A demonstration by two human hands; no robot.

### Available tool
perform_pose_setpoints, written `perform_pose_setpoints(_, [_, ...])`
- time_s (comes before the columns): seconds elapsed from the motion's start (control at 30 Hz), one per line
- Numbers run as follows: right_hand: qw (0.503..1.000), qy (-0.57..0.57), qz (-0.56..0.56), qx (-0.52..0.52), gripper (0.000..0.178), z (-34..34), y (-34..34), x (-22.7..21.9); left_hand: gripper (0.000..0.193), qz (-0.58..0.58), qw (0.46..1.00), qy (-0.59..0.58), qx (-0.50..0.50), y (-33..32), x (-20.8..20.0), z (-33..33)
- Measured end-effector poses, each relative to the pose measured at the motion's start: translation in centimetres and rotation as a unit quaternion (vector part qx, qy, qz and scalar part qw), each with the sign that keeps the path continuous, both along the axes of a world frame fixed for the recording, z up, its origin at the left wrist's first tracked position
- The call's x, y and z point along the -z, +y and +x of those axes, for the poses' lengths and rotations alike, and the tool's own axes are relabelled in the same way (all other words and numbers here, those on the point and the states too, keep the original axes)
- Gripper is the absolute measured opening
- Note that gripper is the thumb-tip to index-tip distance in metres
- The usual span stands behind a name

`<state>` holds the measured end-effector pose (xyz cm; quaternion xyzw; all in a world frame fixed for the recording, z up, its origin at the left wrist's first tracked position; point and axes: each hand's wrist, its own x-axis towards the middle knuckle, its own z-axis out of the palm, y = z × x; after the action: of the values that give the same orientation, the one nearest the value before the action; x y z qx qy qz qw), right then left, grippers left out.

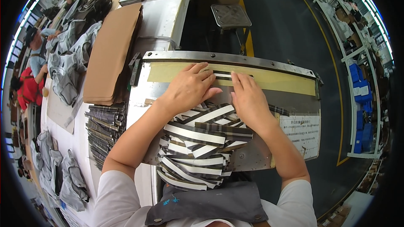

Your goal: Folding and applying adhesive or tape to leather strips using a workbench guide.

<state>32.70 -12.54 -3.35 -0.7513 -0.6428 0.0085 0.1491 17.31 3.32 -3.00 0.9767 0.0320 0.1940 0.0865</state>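
Note:
A narrow dark strip with a white band (pixel 222 75) lies along the yellow band (pixel 273 83) of a metal machine plate, close below its upper bar. My left hand (pixel 190 87) rests on the strip's left part, fingertips over it and thumb stretched out to the side. On the right part, the extended fingers of my right hand (pixel 249 98) lie flat, pressing down. Neither hand is wrapped round anything. Below my hands, a loose heap of black, brown and white strips (pixel 206 132) covers the plate's middle and hangs over its near edge.
Bundled dark strips (pixel 105 128) and a stack of brown board sheets (pixel 111 54) stand left of the plate. A printed sheet (pixel 299 136) is stuck on its right side. Beyond are a metal stool (pixel 230 16), blue bins (pixel 361 86) on shelving, grey pieces (pixel 69 73) and other people (pixel 31 86) at left.

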Motion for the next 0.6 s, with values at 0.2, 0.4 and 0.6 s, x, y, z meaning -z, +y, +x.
perform_pose_setpoints(0.2, [0.991,-0.081,0.098,-0.032,0.048,0.8,1.0,1.7,0.044,-0.043,0.999,0.018,0.013,0.0,0.8,0.4])
perform_pose_setpoints(0.4, [0.994,0.017,0.079,-0.078,0.048,1.5,1.0,1.5,0.049,-0.014,1.000,0.020,-0.003,-0.4,1.3,0.6])
perform_pose_setpoints(0.6, [0.993,-0.005,0.093,-0.076,0.043,1.5,1.0,1.5,0.051,-0.002,1.000,0.018,-0.011,-0.7,0.5,0.6])
